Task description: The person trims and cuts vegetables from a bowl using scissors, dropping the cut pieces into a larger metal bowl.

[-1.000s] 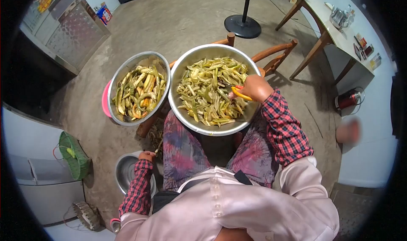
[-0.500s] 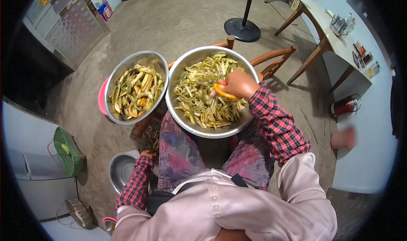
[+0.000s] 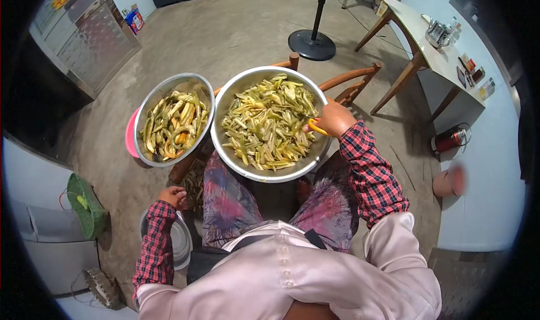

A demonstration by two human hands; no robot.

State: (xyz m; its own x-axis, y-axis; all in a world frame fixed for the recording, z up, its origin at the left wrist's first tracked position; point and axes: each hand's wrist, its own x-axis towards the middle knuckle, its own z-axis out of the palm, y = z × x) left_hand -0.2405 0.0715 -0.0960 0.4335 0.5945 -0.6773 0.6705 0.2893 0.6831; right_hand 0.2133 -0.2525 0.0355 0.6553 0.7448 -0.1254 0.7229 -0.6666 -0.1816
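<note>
Right hand (image 3: 337, 119) — fingers round orange handle (image 3: 316, 129), beside vegetable strips (image 3: 265, 124) | left hand (image 3: 173, 197) — fingers curled, hold unclear

Head-worn view; looks forward and down; large basin (image 3: 322, 144) near below.

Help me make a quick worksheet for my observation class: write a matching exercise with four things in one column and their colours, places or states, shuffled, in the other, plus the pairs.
Column 1
1. Right hand
2. Left hand
3. Larger metal bowl
4. Basket

Column 2
A. Filled with greenish-yellow strips
B. Green, near the wall at the picture's left
C. Has its grip on an orange handle
D. Out beside the left thigh

Pairs: 1-C; 2-D; 3-A; 4-B
</note>
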